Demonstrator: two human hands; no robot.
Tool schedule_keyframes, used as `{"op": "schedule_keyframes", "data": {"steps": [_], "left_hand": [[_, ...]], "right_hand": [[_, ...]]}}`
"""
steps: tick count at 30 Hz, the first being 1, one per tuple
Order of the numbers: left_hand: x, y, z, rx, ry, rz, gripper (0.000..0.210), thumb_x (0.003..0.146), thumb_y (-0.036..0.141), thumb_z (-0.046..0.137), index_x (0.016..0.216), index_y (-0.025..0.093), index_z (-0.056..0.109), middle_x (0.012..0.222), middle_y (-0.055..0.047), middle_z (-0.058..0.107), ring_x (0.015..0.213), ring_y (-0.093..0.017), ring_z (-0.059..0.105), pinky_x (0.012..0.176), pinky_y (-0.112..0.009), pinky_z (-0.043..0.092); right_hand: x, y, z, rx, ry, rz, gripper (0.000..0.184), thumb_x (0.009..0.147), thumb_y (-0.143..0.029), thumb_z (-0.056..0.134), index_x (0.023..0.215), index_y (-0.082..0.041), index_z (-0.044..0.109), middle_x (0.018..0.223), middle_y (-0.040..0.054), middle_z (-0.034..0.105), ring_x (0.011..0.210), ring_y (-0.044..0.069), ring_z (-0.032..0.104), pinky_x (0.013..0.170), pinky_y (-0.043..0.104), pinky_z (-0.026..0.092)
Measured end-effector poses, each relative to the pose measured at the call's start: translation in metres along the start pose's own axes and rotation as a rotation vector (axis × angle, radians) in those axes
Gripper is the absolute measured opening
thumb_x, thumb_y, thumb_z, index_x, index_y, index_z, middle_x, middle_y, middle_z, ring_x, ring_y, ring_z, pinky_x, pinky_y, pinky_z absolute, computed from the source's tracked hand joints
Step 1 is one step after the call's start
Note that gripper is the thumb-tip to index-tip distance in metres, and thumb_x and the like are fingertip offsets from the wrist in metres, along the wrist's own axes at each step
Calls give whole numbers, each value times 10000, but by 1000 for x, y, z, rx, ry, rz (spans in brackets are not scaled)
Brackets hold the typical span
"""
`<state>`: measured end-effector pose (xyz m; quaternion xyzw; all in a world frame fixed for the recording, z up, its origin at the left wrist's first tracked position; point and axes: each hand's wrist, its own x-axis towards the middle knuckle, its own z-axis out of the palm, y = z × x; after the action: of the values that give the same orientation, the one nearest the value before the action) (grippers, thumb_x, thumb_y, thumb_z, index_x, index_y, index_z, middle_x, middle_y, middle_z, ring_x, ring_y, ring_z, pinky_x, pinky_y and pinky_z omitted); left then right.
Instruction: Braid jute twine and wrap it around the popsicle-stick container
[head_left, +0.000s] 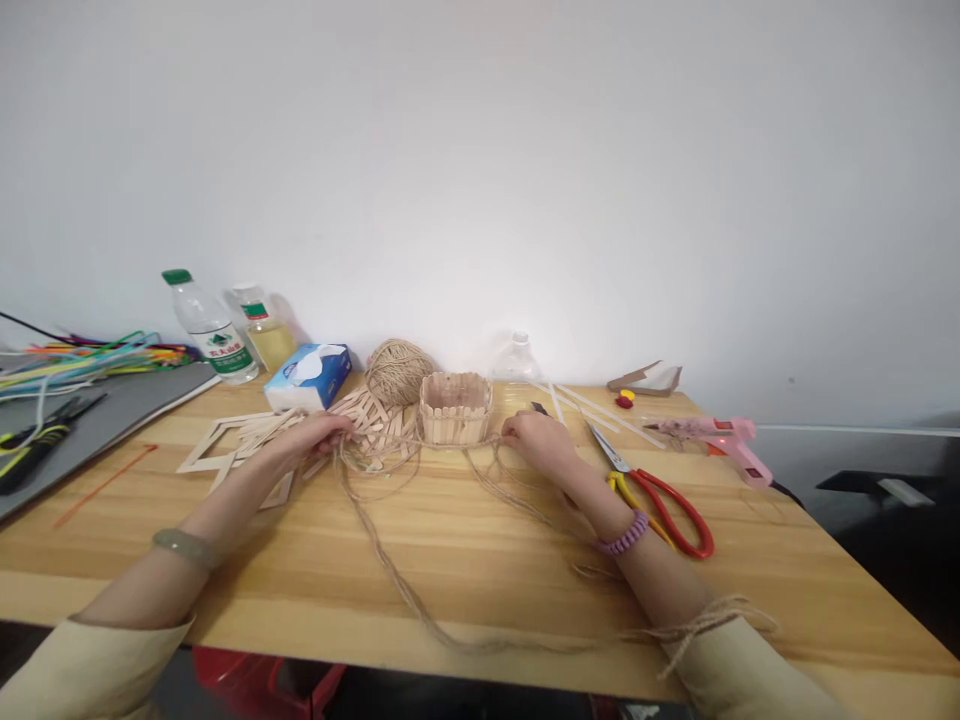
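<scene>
A small basket of wooden craft sticks (455, 425) stands upright between my hands, twine running along its lower front. My left hand (324, 433), at the left of the basket, pinches the twine (390, 570). On the other side my right hand (534, 440) is closed on the twine close to the basket's right corner; its fingertips are partly hidden. Loose lengths of twine loop across the table and over my right forearm. Behind the basket's left side lies a ball of twine (399, 372).
Wooden sticks (375, 420), a tissue pack (309, 376) and two bottles (217, 335) are at the left, with pliers (37, 445) farther out. Red- and yellow-handled scissors (660, 510) and a pink glue gun (720, 435) lie right. A cut clear bottle top (517, 360) stands by the wall.
</scene>
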<state>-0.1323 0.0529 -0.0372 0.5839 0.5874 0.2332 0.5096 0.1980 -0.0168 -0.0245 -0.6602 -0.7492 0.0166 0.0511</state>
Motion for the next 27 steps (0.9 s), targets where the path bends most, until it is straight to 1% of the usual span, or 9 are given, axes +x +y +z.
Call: {"op": "schedule_keyframes", "data": {"steps": [8, 13, 16, 18, 19, 21, 23, 25, 27], "left_hand": [[-1, 5, 0, -95, -23, 36, 197, 565, 275, 545, 463, 151, 431, 395, 53, 315, 373, -52, 248, 367, -187, 158], [-29, 22, -1, -143, -162, 161, 208, 607, 309, 618, 554, 116, 560, 420, 54, 340, 398, -41, 255, 400, -188, 173], [-51, 35, 7, -153, -293, 240, 201, 622, 305, 651, 636, 105, 634, 445, 25, 432, 410, -44, 287, 406, -195, 154], [-63, 45, 18, -167, -336, 271, 200, 620, 289, 675, 679, 99, 666, 488, -4, 504, 418, -43, 310, 405, -195, 158], [-67, 50, 26, -189, -349, 288, 204, 626, 287, 678, 689, 93, 675, 501, -15, 524, 416, -40, 312, 403, -192, 162], [-73, 59, 42, -299, -330, 320, 219, 649, 301, 671, 703, 89, 681, 520, -25, 547, 403, -28, 300, 391, -183, 163], [-76, 68, 60, -500, -261, 352, 233, 652, 314, 676, 714, 89, 678, 548, -26, 560, 387, -11, 275, 371, -164, 160], [-75, 75, 76, -711, -195, 375, 240, 651, 305, 686, 772, 98, 674, 603, -26, 580, 383, 5, 269, 352, -137, 165], [-74, 82, 88, -889, -166, 381, 243, 661, 279, 689, 835, 110, 663, 649, -17, 585, 387, 17, 278, 342, -107, 180]], "right_hand": [[2, -6, -7, -35, 26, -9, 193, 802, -243, 487, 772, -186, 670, 852, 80, 658, 812, 197, 590, 625, 253, 376], [-17, 14, -41, 10, 166, -40, 198, 809, -288, 479, 752, -214, 654, 837, 45, 645, 783, 191, 581, 602, 261, 373], [-24, 28, -72, 194, 493, 44, 177, 771, -350, 531, 747, -220, 649, 811, 31, 627, 701, 172, 566, 604, 278, 389], [-23, 29, -87, 443, 712, 140, 224, 756, -394, 539, 846, -212, 633, 788, 35, 611, 648, 161, 556, 575, 279, 405], [-22, 26, -90, 612, 761, 171, 281, 755, -405, 534, 941, -205, 601, 796, 37, 609, 623, 154, 556, 554, 275, 414], [-19, 12, -89, 958, 707, 180, 437, 748, -405, 533, 1122, -189, 463, 869, 51, 614, 580, 140, 565, 513, 268, 427], [-19, -8, -79, 1161, 544, 134, 519, 727, -405, 558, 1154, -181, 368, 1002, 88, 594, 608, 141, 590, 532, 277, 447], [-22, -25, -66, 1250, 600, 88, 456, 734, -400, 560, 1089, -199, 357, 1135, 102, 519, 717, 136, 602, 642, 293, 465], [-27, -35, -57, 1279, 772, 126, 391, 753, -391, 548, 1045, -214, 359, 1064, 69, 533, 821, 146, 581, 741, 310, 449]]}}
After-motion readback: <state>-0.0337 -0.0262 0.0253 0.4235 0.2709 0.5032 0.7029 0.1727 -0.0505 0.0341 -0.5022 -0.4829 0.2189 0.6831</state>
